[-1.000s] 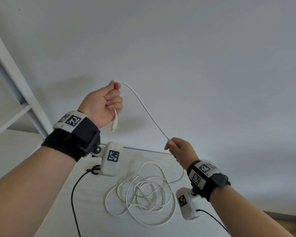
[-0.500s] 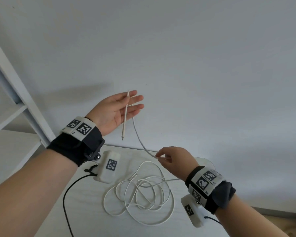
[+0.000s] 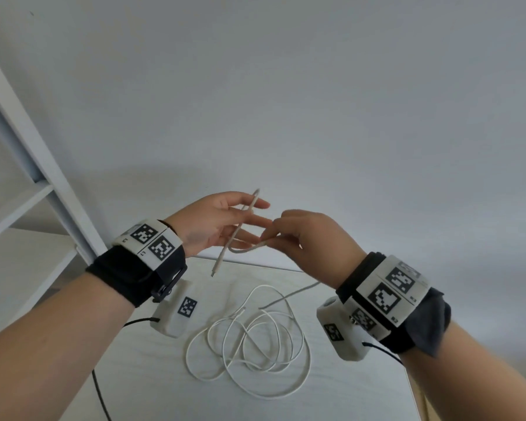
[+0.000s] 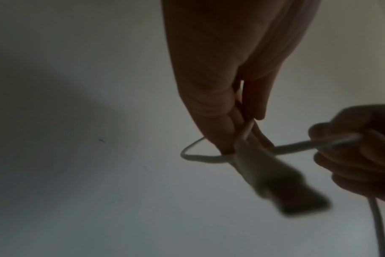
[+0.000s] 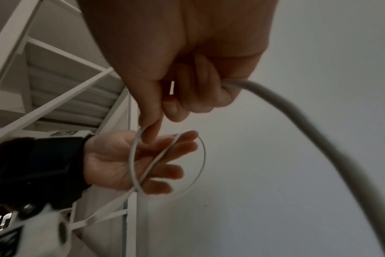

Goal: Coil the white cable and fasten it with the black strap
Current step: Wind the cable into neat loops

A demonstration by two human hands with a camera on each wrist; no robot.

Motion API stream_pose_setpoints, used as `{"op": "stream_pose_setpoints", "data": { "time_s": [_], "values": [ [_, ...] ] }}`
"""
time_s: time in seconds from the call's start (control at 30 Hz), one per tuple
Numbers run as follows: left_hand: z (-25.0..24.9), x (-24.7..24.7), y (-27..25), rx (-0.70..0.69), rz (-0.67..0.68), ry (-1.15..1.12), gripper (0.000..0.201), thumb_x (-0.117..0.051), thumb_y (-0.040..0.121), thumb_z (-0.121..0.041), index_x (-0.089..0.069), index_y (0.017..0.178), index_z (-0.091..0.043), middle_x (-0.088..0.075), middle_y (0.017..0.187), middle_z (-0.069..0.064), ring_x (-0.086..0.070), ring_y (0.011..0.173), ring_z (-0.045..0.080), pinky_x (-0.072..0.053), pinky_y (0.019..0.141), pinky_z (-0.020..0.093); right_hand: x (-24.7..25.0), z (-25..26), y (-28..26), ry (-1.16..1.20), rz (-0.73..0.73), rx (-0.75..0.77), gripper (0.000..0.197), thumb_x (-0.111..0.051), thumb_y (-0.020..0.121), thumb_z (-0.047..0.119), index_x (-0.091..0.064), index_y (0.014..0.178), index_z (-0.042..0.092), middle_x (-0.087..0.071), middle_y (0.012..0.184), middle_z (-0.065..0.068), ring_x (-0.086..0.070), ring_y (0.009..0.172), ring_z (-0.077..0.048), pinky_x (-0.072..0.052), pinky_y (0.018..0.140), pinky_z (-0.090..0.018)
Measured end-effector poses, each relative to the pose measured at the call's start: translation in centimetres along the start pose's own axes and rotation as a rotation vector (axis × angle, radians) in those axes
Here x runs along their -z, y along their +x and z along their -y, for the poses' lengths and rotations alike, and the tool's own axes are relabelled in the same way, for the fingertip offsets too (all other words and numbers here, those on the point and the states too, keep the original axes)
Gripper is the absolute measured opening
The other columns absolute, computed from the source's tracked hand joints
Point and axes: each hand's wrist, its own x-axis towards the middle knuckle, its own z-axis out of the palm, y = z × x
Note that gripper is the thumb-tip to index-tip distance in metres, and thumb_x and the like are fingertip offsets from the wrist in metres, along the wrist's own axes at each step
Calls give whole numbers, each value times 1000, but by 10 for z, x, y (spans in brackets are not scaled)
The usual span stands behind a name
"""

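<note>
The white cable (image 3: 246, 344) lies mostly in a loose tangle on the table. Its plug end is raised. My left hand (image 3: 246, 214) holds that end with fingers straight and palm up, and the thumb pins the cable (image 4: 246, 132) against the fingers. The plug hangs below the palm. My right hand (image 3: 269, 238) pinches the cable just past the left fingertips, bending a small loop (image 5: 203, 153) round the left fingers (image 5: 176, 147). From the right fist the cable (image 5: 297, 111) trails down to the tangle. The black strap is not in view.
The white table (image 3: 346, 390) has its right edge at the lower right. A white shelf frame (image 3: 43, 177) stands at the left. Wrist cameras with black leads hang under both forearms, over the table. A plain wall is behind.
My right hand has risen from near the table to the left fingertips, bringing the cable with it and forming a loop. The left hand has dropped slightly and stayed flat.
</note>
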Motion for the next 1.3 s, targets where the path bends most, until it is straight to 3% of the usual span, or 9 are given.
{"op": "stream_pose_setpoints", "data": {
  "time_s": [0.1, 0.2, 0.33, 0.5, 0.63, 0.77, 0.93, 1.13, 1.3],
  "values": [
    [1, -5, -5, 34, 67, -4, 20, -45, 97, -18, -59, 110, -17, -74, 96, 9, -71, 80, 32, -56, 79, 37, 5, 2, 8, 23, -65, -19, 10, -60, 87, 22, -69, 89, 18, -55, 73, 6, -50, 64, -9, -45, 65, -29],
    [1, -10, -9, 49, 115, 7, 20, -45, 97, -21, -57, 112, -17, -74, 98, 12, -70, 69, 26, -56, 77, 36, 8, 2, 12, 45, -118, -84, 6, -60, 86, 23, -64, 87, 19, -58, 73, 7, -58, 71, -12, -47, 67, -28],
    [2, -15, -12, 11, 96, -26, 20, -41, 98, -16, -60, 103, -17, -64, 65, 3, -47, 42, 10, -54, 62, 28, 9, -1, 17, 53, -174, -133, 8, -61, 85, 27, -59, 81, 20, -52, 63, 11, -52, 61, -7, -41, 59, -25],
    [6, -17, -12, -36, 68, -70, 30, -33, 100, -16, -62, 93, -10, -35, 53, -3, -21, 41, 6, -27, 41, 17, 12, -10, 19, 83, -244, -186, 25, -69, 77, 36, -53, 74, 17, -40, 52, 9, -38, 49, -8, -33, 52, -21],
    [5, -17, -13, -8, 59, -37, 34, -35, 99, -32, -55, 77, -14, -28, 50, -7, -15, 43, 6, -11, 41, 20, 11, -21, 20, 144, -234, -233, 38, -73, 67, 48, -49, 66, 19, -43, 54, 8, -37, 50, -9, -32, 49, -16],
    [5, -9, -16, 42, 83, 3, 34, -38, 97, -29, -49, 67, -18, -24, 48, -9, -13, 41, 6, -8, 39, 19, 4, -38, 15, 233, -227, -308, 37, -73, 69, 43, -50, 62, 15, -41, 53, 8, -34, 48, -6, -31, 49, -14],
    [0, 6, -19, 35, 81, -261, 32, -42, 86, -34, -51, 58, -21, -24, 44, -12, -11, 38, 2, -8, 35, 16, -11, -63, 1, 471, -220, -415, 29, -64, 83, 26, -57, 60, 11, -43, 48, 6, -39, 38, -2, -38, 43, -14],
    [-14, 23, -15, -35, -18, -526, 34, -42, 85, -36, -53, 56, -21, -10, 53, -9, -5, 43, 7, -9, 34, 16, -39, -77, -14, 632, -112, -478, 32, -52, 92, 15, -61, 61, 15, -38, 37, 14, -39, 39, -1, -54, 61, -29],
    [-19, 37, -14, -84, -72, -616, 32, -40, 87, -36, -50, 60, -22, -9, 53, -7, -6, 42, 8, -14, 31, 16, -46, -85, -26, 686, -76, -524, 27, -50, 93, 14, -68, 72, 18, -38, 44, 13, -38, 44, -2, -54, 63, -25]
  ]
}}
